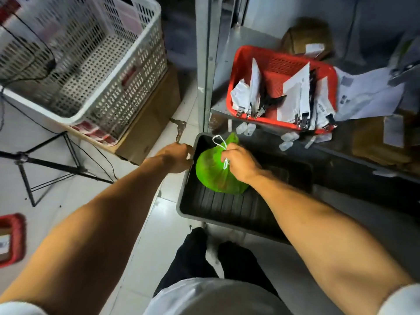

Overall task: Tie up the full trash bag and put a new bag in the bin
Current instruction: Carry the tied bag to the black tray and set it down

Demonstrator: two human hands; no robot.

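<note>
A full green trash bag [210,172] with a white drawstring [219,142] sits inside the dark rectangular bin [218,205] on the floor. My right hand [241,163] grips the gathered neck of the bag, with the drawstring looping out above and below my fingers. My left hand [177,156] holds the bin's left rim, its fingers curled over the edge. No new bag is in view.
A metal shelf [205,76] stands over the bin, holding a red basket [285,86] of papers and clips. A large white perforated basket [95,64] sits on a cardboard box at the left, beside a black tripod [52,164]. My legs are below the bin.
</note>
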